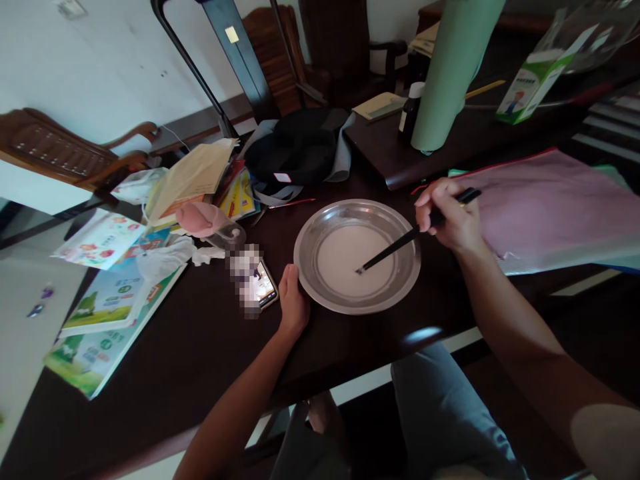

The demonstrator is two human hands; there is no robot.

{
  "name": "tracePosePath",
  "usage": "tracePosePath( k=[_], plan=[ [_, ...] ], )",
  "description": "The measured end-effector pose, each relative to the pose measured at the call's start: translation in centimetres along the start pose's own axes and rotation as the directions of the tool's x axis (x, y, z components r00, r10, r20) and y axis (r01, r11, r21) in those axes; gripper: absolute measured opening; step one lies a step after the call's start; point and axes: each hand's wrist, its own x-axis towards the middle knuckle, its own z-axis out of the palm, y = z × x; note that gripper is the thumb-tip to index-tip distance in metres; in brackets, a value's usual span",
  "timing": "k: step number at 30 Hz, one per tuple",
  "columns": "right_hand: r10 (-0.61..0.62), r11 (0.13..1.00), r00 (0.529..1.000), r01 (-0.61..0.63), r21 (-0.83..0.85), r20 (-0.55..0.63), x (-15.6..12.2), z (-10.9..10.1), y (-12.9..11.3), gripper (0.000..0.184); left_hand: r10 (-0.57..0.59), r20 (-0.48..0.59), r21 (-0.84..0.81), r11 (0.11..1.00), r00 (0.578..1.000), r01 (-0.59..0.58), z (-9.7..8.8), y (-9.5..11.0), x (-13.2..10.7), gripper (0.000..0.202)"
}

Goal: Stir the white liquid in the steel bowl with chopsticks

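Observation:
A shallow metal bowl (306, 272) sits on the dark table with milky white liquid (345, 250) in it. My left hand (293, 303) is at the bowl's left side, thumb by the rim; its other fingers are mostly hidden behind the bowl. Closed round black chopsticks (393, 248), my right hand (453, 215) is beyond the right rim. The chopsticks slant down to the left over the bowl, with their pale-marked tips at the liquid. Whether they are one stick or a pair pressed together is hard to make out. A lit phone (265, 285) lies left of my left hand.
Books (107, 333), papers and a pink-topped clear item (203, 220) crowd the left. Behind the bowl lies a black bag (295, 150). A green cylinder (445, 87), a dark bottle (411, 110) and a green-white carton (530, 90) stand back right; a pink pouch (550, 207) lies right.

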Motion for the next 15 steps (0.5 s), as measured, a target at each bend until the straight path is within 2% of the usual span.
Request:
tracePosePath(
  k=[2,3,5,7,9,10,13,15],
  plan=[
    [0.072,0.996,0.992,-0.066,-0.057,0.101,-0.24,0.12,-0.04,0.037,0.007,-0.006,0.005,1.0,1.0,-0.007,-0.02,-0.05,0.03,0.052],
    [0.088,0.993,0.99,-0.079,-0.084,0.112,-0.29,0.14,-0.04,0.038,0.006,-0.012,0.003,1.0,1.0,-0.006,-0.01,-0.04,0.03,0.053],
    [0.055,0.994,0.998,-0.051,-0.096,0.036,-0.18,0.12,-0.03,0.037,-0.004,-0.017,-0.005,1.0,1.0,0.004,0.06,0.02,-0.02,0.054],
    [-0.019,0.998,0.995,0.013,-0.057,-0.096,0.08,0.05,-0.04,0.036,-0.01,-0.016,-0.017,1.0,1.0,0.01,0.15,0.13,-0.07,0.054],
    [-0.044,0.999,0.988,0.045,0.0,-0.149,0.24,0.05,-0.07,0.036,-0.015,-0.013,-0.026,1.0,1.0,0.014,0.21,0.22,-0.1,0.053],
    [-0.031,0.999,0.992,0.033,0.016,-0.124,0.22,0.09,-0.1,0.037,-0.018,-0.015,-0.028,0.999,1.0,0.017,0.22,0.24,-0.1,0.053],
    [0.083,0.996,0.995,-0.082,-0.023,0.063,-0.11,0.27,-0.21,0.038,-0.026,-0.022,-0.028,0.999,0.999,0.025,0.21,0.2,-0.08,0.051],
    [0.122,0.991,0.987,-0.115,-0.073,0.102,-0.25,0.29,-0.26,0.038,-0.022,-0.028,-0.03,0.999,0.999,0.021,0.19,0.16,-0.09,0.052]
  ],
)
